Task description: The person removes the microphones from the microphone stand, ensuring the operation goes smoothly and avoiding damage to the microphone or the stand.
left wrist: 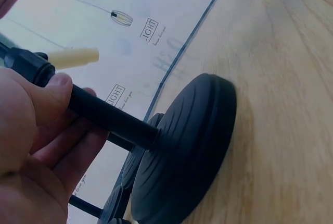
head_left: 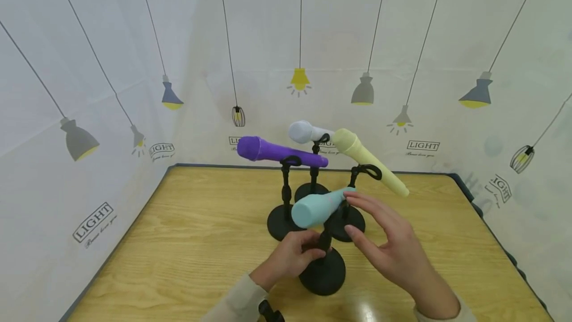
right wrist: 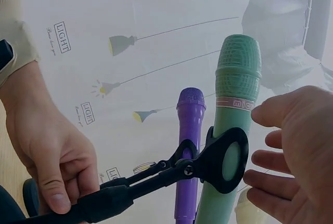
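Observation:
A turquoise microphone (head_left: 317, 208) sits tilted in the black clip (right wrist: 229, 161) of the nearest stand. My left hand (head_left: 292, 257) grips that stand's black pole (left wrist: 109, 110), thumb on one side and fingers behind it. Below the hand, the round black base (head_left: 322, 277) rests on the table. To the right, my right hand (head_left: 397, 247) has its fingers loosely extended, with a fingertip right at the microphone's far end in the head view. In the right wrist view its thumb reaches the pink band (right wrist: 235, 103) below the microphone's head.
Behind stand a purple microphone (head_left: 277, 153), a white microphone (head_left: 304, 132) and a pale yellow microphone (head_left: 375, 163), each on a black stand close together. The wooden table (head_left: 187, 227) meets a lamp-patterned backdrop (head_left: 268, 29) at its back and sides.

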Demonstrator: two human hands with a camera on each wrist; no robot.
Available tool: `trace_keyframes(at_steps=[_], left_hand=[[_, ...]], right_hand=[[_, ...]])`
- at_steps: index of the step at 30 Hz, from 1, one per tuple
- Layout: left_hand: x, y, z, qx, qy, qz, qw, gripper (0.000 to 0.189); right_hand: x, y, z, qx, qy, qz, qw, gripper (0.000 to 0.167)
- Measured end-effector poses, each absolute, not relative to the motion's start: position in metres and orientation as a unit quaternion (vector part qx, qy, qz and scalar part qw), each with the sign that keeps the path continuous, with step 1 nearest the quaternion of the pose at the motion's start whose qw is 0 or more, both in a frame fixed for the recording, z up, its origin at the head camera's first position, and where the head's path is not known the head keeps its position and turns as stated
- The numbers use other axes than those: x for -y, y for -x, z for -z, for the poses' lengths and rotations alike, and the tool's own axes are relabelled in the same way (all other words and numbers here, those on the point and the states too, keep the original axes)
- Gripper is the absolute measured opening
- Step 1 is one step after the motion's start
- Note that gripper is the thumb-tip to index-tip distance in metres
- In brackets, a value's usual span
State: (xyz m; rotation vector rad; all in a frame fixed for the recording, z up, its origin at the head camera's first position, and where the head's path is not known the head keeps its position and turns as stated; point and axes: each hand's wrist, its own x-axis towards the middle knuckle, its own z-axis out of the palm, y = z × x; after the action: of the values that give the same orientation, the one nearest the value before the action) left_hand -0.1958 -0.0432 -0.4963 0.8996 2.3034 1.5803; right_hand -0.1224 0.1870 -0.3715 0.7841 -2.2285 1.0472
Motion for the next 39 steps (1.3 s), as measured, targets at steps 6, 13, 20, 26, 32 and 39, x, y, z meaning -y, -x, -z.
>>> trace_keyframes(at_steps=[6, 13, 20, 26, 32, 39], left_hand=[[0.048, 0.197, 0.497, -0.77, -0.325, -0.534, 0.129, 0.026], [0.052, 0.198, 0.498, -0.762, -0.355, -0.525, 0.135, 0.025], [0.059, 0.198, 0.498, -0.748, -0.384, -0.516, 0.164, 0.028], [0.064, 0.198, 0.495, -0.733, -0.395, -0.522, 0.184, 0.027], [0.067, 0.196, 0.495, -0.723, -0.387, -0.536, 0.201, 0.03], [0.065, 0.195, 0.503, -0.717, -0.392, -0.545, 0.188, 0.029]], right_hand=[[-0.184, 0.125, 0.365, 0.822, -0.31, -0.394, 0.269, 0.063], [-0.177, 0.135, 0.36, 0.802, -0.35, -0.39, 0.286, 0.067], [-0.169, 0.14, 0.351, 0.809, -0.378, -0.375, 0.25, 0.065], [-0.161, 0.147, 0.349, 0.809, -0.404, -0.367, 0.216, 0.056], [-0.156, 0.152, 0.346, 0.814, -0.412, -0.356, 0.203, 0.054], [-0.152, 0.155, 0.342, 0.803, -0.434, -0.353, 0.205, 0.06]])
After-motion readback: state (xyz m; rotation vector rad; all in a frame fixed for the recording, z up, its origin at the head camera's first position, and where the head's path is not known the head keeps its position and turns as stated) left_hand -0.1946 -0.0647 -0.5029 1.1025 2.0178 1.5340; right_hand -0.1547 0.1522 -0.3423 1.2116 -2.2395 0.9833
